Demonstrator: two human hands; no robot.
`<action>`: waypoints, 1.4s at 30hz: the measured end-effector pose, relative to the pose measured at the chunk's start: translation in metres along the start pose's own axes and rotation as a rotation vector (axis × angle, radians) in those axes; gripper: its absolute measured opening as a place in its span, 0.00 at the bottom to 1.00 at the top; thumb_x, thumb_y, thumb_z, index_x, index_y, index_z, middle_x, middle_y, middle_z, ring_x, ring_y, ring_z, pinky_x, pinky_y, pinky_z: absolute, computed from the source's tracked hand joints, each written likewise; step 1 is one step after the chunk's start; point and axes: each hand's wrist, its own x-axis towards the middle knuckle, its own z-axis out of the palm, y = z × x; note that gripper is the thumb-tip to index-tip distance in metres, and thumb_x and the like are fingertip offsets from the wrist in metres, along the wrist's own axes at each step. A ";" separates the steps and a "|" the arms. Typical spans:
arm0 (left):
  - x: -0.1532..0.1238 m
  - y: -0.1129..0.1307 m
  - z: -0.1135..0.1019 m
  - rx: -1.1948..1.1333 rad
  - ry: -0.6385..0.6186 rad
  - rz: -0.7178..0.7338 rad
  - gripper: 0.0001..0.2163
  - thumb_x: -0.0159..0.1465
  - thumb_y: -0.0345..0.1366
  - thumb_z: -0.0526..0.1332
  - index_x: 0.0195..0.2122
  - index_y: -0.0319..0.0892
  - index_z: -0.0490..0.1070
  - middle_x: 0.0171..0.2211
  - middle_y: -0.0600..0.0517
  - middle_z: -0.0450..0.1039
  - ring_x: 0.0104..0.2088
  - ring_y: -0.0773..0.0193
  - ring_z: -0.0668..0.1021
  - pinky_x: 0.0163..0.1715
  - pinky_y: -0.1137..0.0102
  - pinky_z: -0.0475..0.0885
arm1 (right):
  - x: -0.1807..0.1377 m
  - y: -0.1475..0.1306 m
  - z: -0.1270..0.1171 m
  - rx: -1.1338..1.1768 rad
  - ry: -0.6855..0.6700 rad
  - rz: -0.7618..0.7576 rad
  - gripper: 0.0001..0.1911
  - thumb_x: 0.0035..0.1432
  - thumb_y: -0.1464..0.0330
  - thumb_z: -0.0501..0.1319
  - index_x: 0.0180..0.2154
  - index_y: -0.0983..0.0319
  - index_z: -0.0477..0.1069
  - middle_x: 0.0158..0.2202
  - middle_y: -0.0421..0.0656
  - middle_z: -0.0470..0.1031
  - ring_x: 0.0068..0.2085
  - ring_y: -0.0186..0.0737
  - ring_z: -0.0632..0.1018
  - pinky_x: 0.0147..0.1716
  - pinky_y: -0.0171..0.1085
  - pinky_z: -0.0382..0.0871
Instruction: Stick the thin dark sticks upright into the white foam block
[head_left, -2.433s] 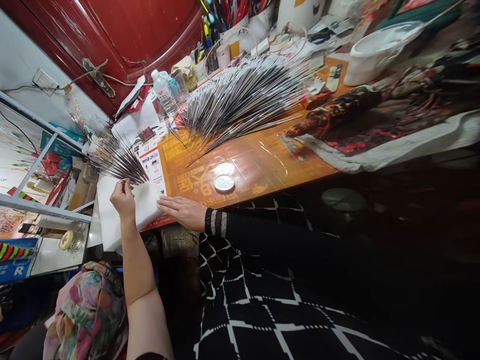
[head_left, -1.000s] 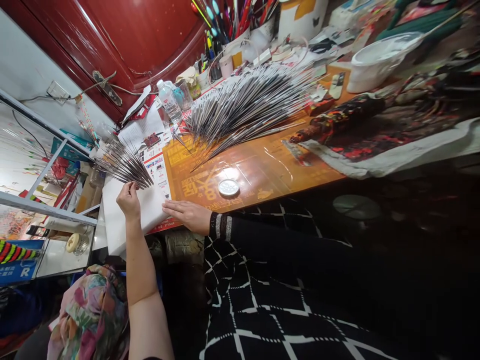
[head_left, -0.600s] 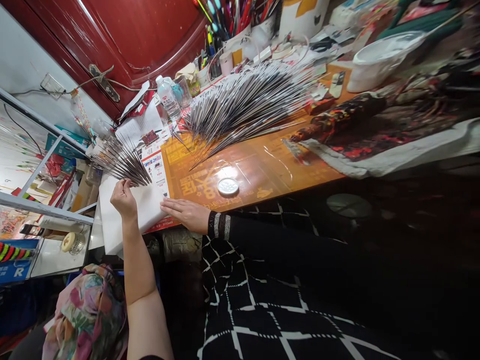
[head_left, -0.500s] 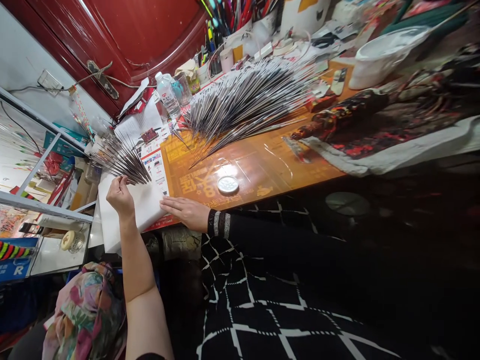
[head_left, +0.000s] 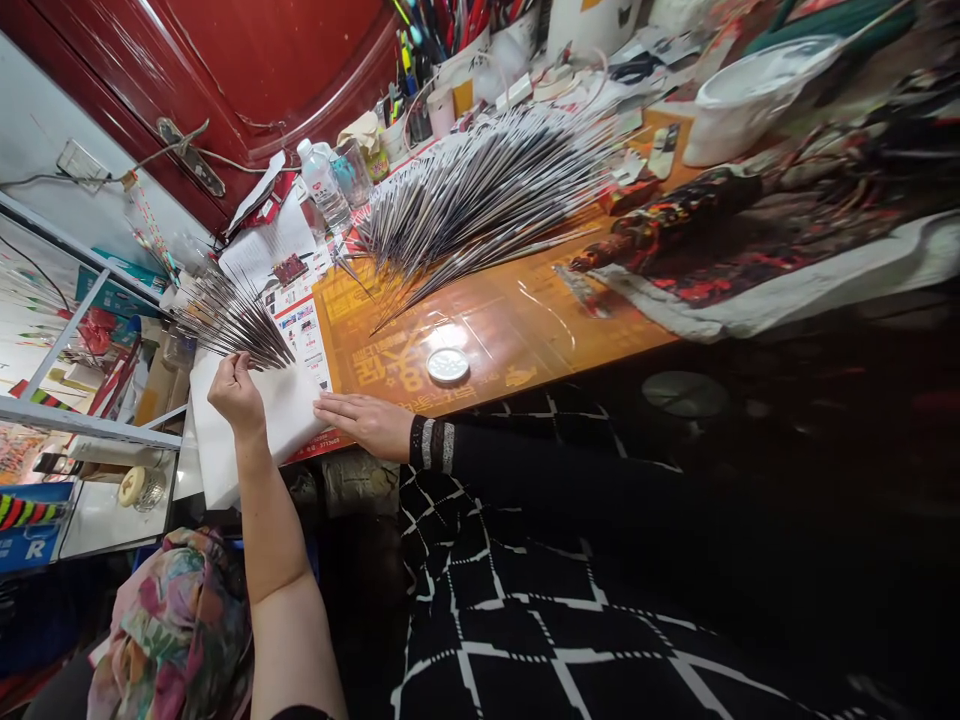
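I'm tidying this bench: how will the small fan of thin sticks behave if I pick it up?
The small fan of thin sticks probably feels light; they look stiff, lying straight. Loose, they would likely slide apart on the glossy orange tabletop.

- Bright indoor light, overhead by the look of it; no lamp in view
- Hard white glare on the glossy table [head_left: 510, 340], one hot spot near the middle
- Soft sheen on the red door [head_left: 225, 90]
- Dark clothing [head_left: 600, 540] and lower right fall almost black, little detail
- Strong wide-angle bend at the edges, shelf [head_left: 75, 420] skewed
- Thin rods [head_left: 487, 200] fairly sharp; patterned cloth [head_left: 787, 240] at right smeared
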 end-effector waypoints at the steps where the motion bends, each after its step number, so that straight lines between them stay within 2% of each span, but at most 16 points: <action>1: 0.000 0.000 0.001 -0.002 -0.006 0.000 0.11 0.68 0.39 0.57 0.35 0.40 0.76 0.28 0.52 0.78 0.31 0.67 0.79 0.38 0.74 0.70 | 0.000 0.000 0.000 0.004 -0.001 0.006 0.25 0.69 0.76 0.48 0.66 0.69 0.60 0.68 0.50 0.58 0.70 0.44 0.58 0.67 0.45 0.62; 11: -0.011 -0.007 0.012 0.033 -0.075 -0.033 0.10 0.68 0.35 0.56 0.36 0.40 0.76 0.28 0.52 0.79 0.31 0.66 0.79 0.37 0.74 0.70 | 0.000 -0.001 -0.002 0.012 -0.006 0.018 0.27 0.67 0.78 0.48 0.66 0.69 0.59 0.68 0.50 0.58 0.70 0.44 0.58 0.67 0.45 0.61; 15: -0.012 -0.008 0.010 0.020 -0.076 -0.025 0.10 0.68 0.37 0.57 0.38 0.40 0.77 0.30 0.51 0.80 0.32 0.65 0.80 0.37 0.73 0.71 | 0.000 -0.001 -0.003 0.006 -0.003 0.007 0.26 0.68 0.77 0.47 0.66 0.70 0.60 0.68 0.50 0.58 0.70 0.44 0.58 0.67 0.45 0.62; 22: -0.018 -0.009 -0.001 0.171 -0.105 0.003 0.14 0.71 0.40 0.53 0.40 0.41 0.78 0.33 0.49 0.81 0.35 0.64 0.81 0.40 0.71 0.72 | 0.000 0.005 0.010 0.016 -0.016 -0.001 0.28 0.67 0.77 0.48 0.67 0.69 0.59 0.68 0.51 0.57 0.70 0.45 0.57 0.66 0.47 0.62; 27: -0.048 -0.004 -0.016 0.256 -0.143 0.020 0.16 0.72 0.41 0.52 0.46 0.41 0.77 0.38 0.46 0.82 0.36 0.62 0.82 0.40 0.69 0.72 | -0.001 0.007 0.013 0.070 -0.018 -0.001 0.28 0.67 0.76 0.50 0.67 0.67 0.57 0.68 0.53 0.57 0.71 0.44 0.54 0.67 0.50 0.61; 32: -0.094 0.005 -0.024 0.229 -0.312 0.139 0.16 0.70 0.42 0.53 0.47 0.43 0.78 0.46 0.43 0.80 0.47 0.55 0.80 0.50 0.61 0.71 | -0.001 0.001 0.007 0.113 0.037 -0.011 0.25 0.68 0.75 0.50 0.65 0.67 0.62 0.66 0.54 0.60 0.70 0.45 0.59 0.66 0.50 0.63; 36: -0.114 0.006 -0.019 0.243 -0.440 0.244 0.18 0.66 0.46 0.60 0.54 0.49 0.75 0.55 0.44 0.75 0.56 0.50 0.74 0.58 0.55 0.65 | -0.006 -0.001 -0.016 0.178 0.109 0.000 0.22 0.69 0.71 0.52 0.62 0.68 0.65 0.63 0.57 0.64 0.66 0.45 0.66 0.63 0.47 0.68; 39: -0.111 -0.001 -0.009 0.292 -0.465 0.240 0.20 0.65 0.48 0.61 0.57 0.51 0.73 0.56 0.45 0.74 0.57 0.48 0.73 0.58 0.53 0.64 | -0.010 0.011 -0.055 0.175 0.076 -0.009 0.22 0.69 0.72 0.52 0.62 0.66 0.65 0.63 0.54 0.65 0.64 0.44 0.68 0.63 0.47 0.67; 42: -0.098 -0.009 0.001 0.313 -0.462 0.206 0.19 0.67 0.47 0.58 0.57 0.49 0.73 0.57 0.44 0.73 0.58 0.47 0.72 0.58 0.53 0.63 | -0.011 0.040 -0.102 0.154 0.104 0.067 0.20 0.70 0.67 0.52 0.59 0.64 0.67 0.58 0.51 0.71 0.59 0.42 0.73 0.59 0.44 0.71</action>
